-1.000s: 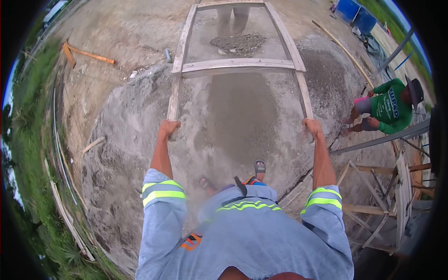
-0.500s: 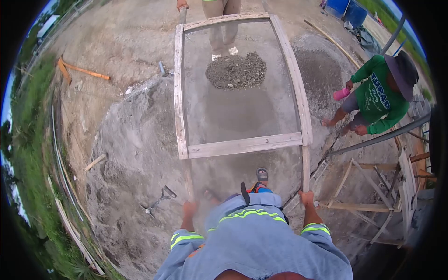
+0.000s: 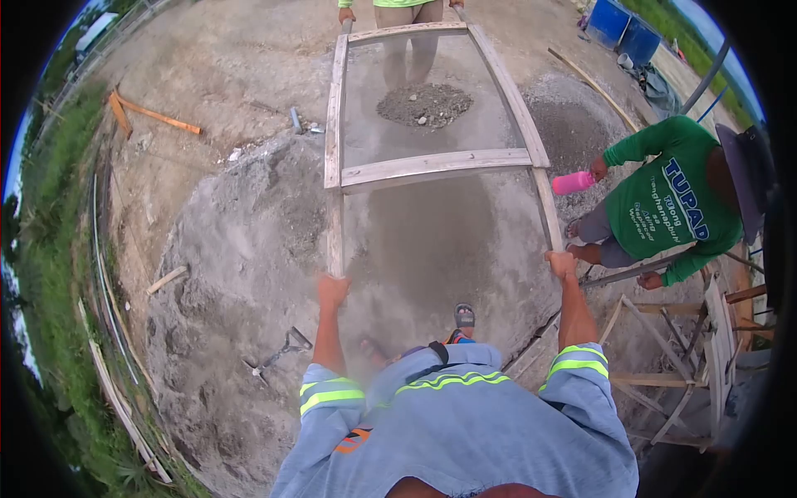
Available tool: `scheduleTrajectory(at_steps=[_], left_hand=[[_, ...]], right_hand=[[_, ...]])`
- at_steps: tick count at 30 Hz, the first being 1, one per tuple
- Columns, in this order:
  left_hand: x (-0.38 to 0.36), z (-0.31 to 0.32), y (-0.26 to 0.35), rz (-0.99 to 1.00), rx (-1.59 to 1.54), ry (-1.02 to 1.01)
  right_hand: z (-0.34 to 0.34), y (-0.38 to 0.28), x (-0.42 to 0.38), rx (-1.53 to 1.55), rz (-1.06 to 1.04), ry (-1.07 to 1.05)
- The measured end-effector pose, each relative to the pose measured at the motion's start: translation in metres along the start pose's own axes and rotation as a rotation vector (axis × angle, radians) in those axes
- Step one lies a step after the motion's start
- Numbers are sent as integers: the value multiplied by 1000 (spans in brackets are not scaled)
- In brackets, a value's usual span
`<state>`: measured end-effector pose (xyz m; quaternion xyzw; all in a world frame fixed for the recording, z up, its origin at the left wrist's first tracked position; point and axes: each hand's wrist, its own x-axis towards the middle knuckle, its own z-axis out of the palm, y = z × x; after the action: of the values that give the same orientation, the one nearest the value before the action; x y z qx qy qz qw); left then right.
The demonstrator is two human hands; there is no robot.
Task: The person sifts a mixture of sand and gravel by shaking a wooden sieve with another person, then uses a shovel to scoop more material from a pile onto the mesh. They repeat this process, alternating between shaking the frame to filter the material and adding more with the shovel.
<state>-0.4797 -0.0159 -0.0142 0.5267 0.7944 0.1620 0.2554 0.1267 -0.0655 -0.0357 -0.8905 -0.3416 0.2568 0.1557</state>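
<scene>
A large wooden-framed sieve screen stretches out in front of me, held above the ground. My left hand is closed round its left wooden handle, and my right hand grips the right one. Both my arms reach forward. On the mesh near the far end lies a heap of gravel. Fine sand covers the ground below and nearer to me. Across from me, a co-worker's hand holds the far left handle; their other hand is at the far right handle, partly cut off by the view.
At the right stands a person in a green shirt holding a pink bottle. A wooden trestle is behind my right arm. A shovel lies left of my feet on a sand mound. Blue drums stand far right.
The sieve has moved away from me, and my arms have stretched out with it. The gravel heap looks flatter. The person in green has come closer and leans in.
</scene>
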Motion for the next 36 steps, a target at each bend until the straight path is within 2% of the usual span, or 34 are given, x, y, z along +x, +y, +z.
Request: scheduleTrajectory(at_steps=[2,3,5,7,8,9,11,12,14,17,19,22,25,27,28,30,32,33,34,35,36], left_hand=[[-1,31,-44,-87,-103,-81],[-13,22,-39,-160,-119,-124],[-21,29,-66,-56,-169,-34],[-8,43,-94,-125,-140,-113],[-12,36,-86,-169,-177,-158],[-19,23,-69,-218,-227,-189],[-18,8,-64,-248,-203,-225],[-16,-1,-64,-276,-201,-225],[-11,-34,-58,-204,-207,-186],[28,-82,-86,-155,-174,-134],[43,-125,-88,-180,-137,-102],[75,-173,-71,-175,107,-24],[130,-229,-128,-48,239,122],[118,-266,-87,-84,306,132],[118,-281,-85,-95,283,119],[128,-283,-88,-121,251,91],[134,-255,-101,-15,264,206],[127,-244,-82,39,273,266],[115,-224,-63,-121,286,198],[146,-194,-128,-52,274,241],[88,-153,-32,-156,163,147]], right_hand=[[49,48,7,-48,-13,59],[66,67,7,-93,-37,109],[64,58,-44,-56,30,81],[50,44,-59,90,270,-132],[50,39,-62,39,232,-160],[50,33,-73,-17,187,-52],[78,54,-54,175,199,-81],[70,40,-63,139,206,-65],[44,-19,-88,66,192,-48],[78,-55,-101,72,86,-116],[99,-90,-121,199,130,-113],[153,-118,-105,284,133,-316],[188,-159,-124,387,174,-462],[236,-170,-139,334,77,-388],[240,-177,-152,405,55,-449],[258,-167,-149,527,36,-534],[277,-160,-135,615,52,-583],[286,-152,-121,623,84,-551],[289,-136,-105,633,118,-516],[289,-119,-85,644,147,-474],[258,-86,-54,604,161,-481]])
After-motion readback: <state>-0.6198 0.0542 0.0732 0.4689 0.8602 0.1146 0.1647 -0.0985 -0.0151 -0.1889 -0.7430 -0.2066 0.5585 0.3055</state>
